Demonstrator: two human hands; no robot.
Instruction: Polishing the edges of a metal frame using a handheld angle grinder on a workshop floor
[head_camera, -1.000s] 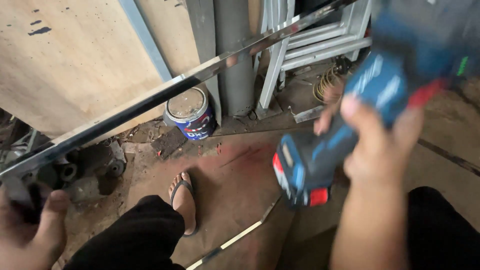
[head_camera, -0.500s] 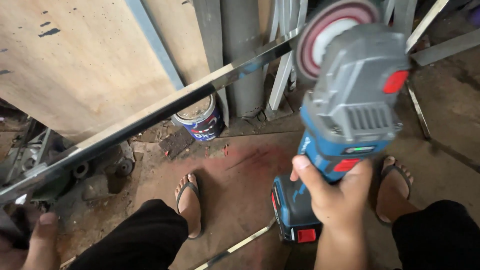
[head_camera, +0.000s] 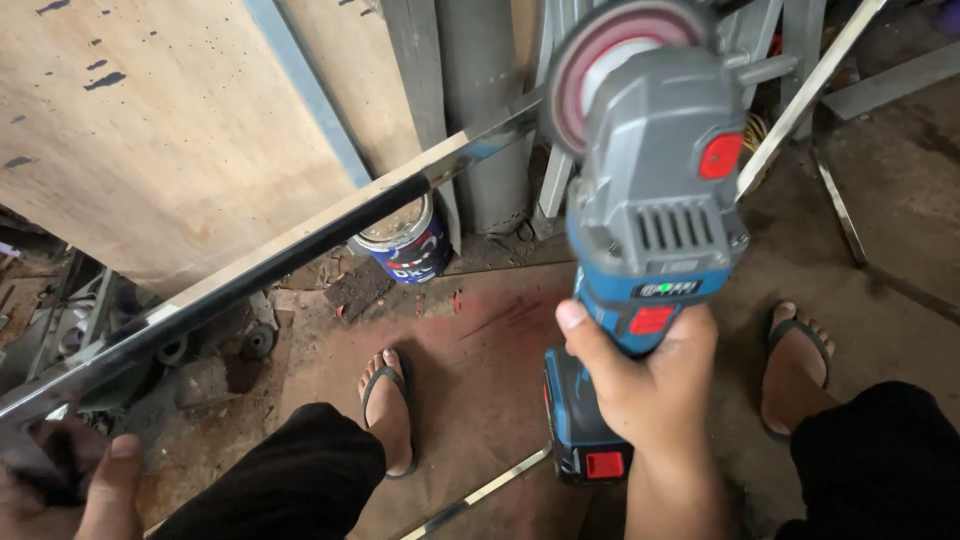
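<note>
right hand (head_camera: 650, 385) clenched around handle of blue-and-grey cordless angle grinder (head_camera: 645, 230), red disc at its top touching long shiny steel bar (head_camera: 300, 245) | left hand (head_camera: 70, 485) grips bar's near end at lower left | bar slants above blue paint can (head_camera: 405, 245) on concrete floor (head_camera: 480, 350)

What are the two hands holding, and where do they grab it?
The right hand grips the blue grinder around its handle, above the battery. The left hand holds the long shiny metal bar at its near end.
</note>
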